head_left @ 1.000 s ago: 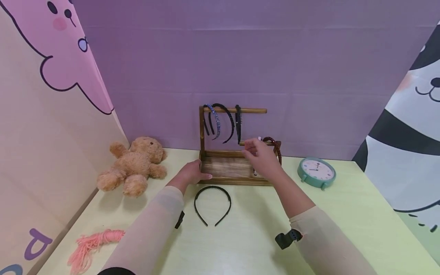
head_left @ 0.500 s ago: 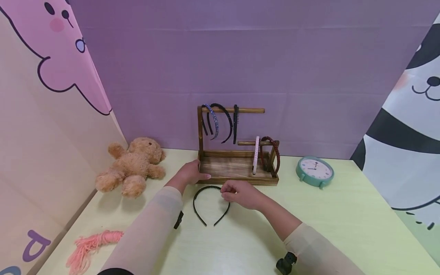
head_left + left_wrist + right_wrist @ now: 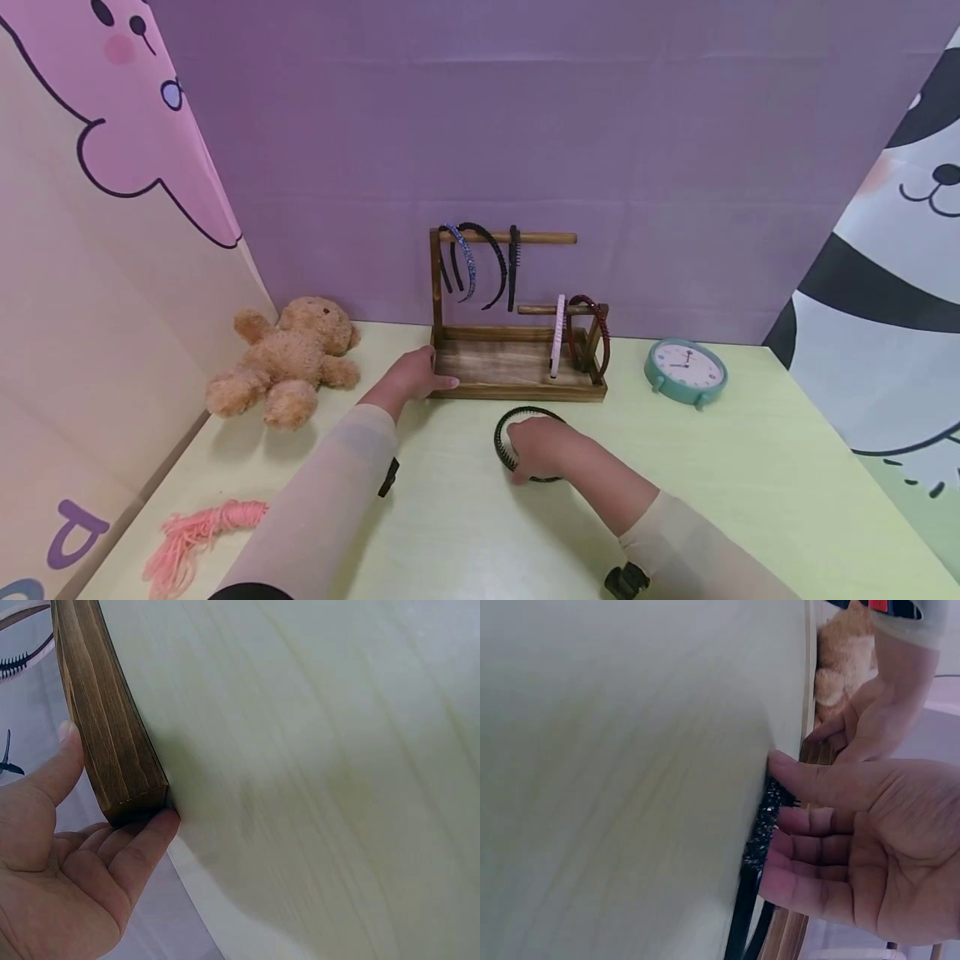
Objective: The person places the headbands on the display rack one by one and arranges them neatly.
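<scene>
A wooden rack (image 3: 491, 393) with a tray base and two bars stands at the back of the table. My left hand (image 3: 411, 375) grips its front left corner, thumb over the rim and fingers round the outside, as the left wrist view shows on the wood (image 3: 109, 712). In front of the rack, my right hand (image 3: 553, 450) holds a black toothed headband (image 3: 500, 442). Thumb and fingers pinch its sparkly band (image 3: 760, 832) in the right wrist view. A blue glittery headband (image 3: 468, 258) and black ones (image 3: 513, 271) hang on the upper bar.
From the lower bar hang a pale pink headband (image 3: 558, 337) and a dark red one (image 3: 602, 333). A teddy bear (image 3: 296, 362) lies at left, behind a bundle of pink yarn (image 3: 206, 533). At right lies a green clock (image 3: 685, 371).
My right hand came down from the rack's lower bar to the table and took hold of the black headband, which has turned and shifted right. My left hand stayed on the rack's corner.
</scene>
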Available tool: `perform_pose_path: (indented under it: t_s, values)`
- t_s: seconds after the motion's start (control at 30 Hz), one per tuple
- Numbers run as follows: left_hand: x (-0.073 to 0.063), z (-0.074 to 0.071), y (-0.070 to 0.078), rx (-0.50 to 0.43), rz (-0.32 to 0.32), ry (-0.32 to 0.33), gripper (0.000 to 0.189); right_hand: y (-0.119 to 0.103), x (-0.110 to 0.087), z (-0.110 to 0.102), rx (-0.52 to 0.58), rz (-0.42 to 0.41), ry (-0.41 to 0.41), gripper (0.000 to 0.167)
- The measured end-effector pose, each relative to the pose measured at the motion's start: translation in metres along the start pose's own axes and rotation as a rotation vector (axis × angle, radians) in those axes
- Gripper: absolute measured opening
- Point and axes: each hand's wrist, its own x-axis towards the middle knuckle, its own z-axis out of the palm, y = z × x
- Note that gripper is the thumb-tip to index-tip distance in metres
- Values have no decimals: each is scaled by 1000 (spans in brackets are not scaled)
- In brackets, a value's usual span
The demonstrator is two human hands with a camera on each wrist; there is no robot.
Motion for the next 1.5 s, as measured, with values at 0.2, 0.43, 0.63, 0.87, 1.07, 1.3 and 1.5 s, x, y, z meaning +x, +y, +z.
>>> perform_pose_path:
  t_s: [0.2,0.43,0.63,0.87,1.07,1.3,1.5]
  values:
    - [0,1,1,5,-5,1,90,-8,-16,-1,-36,-42,-59,23]
    - [1,1,0,2,7,9,91,-4,-36,-21,53,-121,1,19]
    - [1,0,1,6,3,13,90,5,-54,-46,121,-146,30,10]
    - [-3,0,2,-16,2,17,90,17,-71,-67,176,-175,60,9]
    - [-5,0,2,-9,11,22,90,32,-80,-78,217,-222,99,13]
    - [-7,0,3,-12,3,15,89,53,-92,-95,343,-196,145,23]
    - [-5,0,1,-20,4,16,90,73,-107,-113,429,-134,218,27]
